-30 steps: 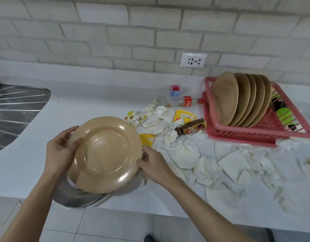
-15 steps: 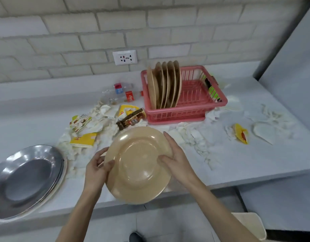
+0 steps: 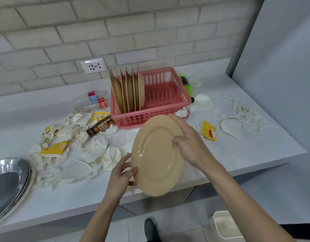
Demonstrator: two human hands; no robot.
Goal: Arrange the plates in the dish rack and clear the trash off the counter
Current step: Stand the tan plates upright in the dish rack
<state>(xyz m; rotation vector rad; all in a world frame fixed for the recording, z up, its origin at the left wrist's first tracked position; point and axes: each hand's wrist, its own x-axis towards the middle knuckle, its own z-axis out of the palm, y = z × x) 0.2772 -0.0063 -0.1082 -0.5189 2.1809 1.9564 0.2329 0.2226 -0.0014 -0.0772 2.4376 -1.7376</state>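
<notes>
I hold a tan plate [image 3: 156,156] tilted above the counter's front edge, just in front of the pink dish rack [image 3: 168,100]. My left hand [image 3: 121,173] grips its lower left rim. My right hand [image 3: 189,140] grips its upper right rim, thumb on the plate's face. Several tan plates [image 3: 128,91] stand upright in the rack's left half. Crumpled white napkins [image 3: 91,154], yellow wrappers [image 3: 53,149], a brown bottle [image 3: 101,126] and clear plastic bottles [image 3: 94,102] litter the counter to the left.
A stack of steel trays [image 3: 9,182] lies at the counter's left end. More napkins [image 3: 241,116] and a yellow wrapper [image 3: 209,131] lie right of the rack, a green bottle [image 3: 184,83] behind it. A cream bin [image 3: 224,226] stands on the floor below right. A grey wall [image 3: 281,67] bounds the right side.
Both hands have carried the plate from the steel trays rightward toward the rack and tilted it more on edge. The view has swung right with them.
</notes>
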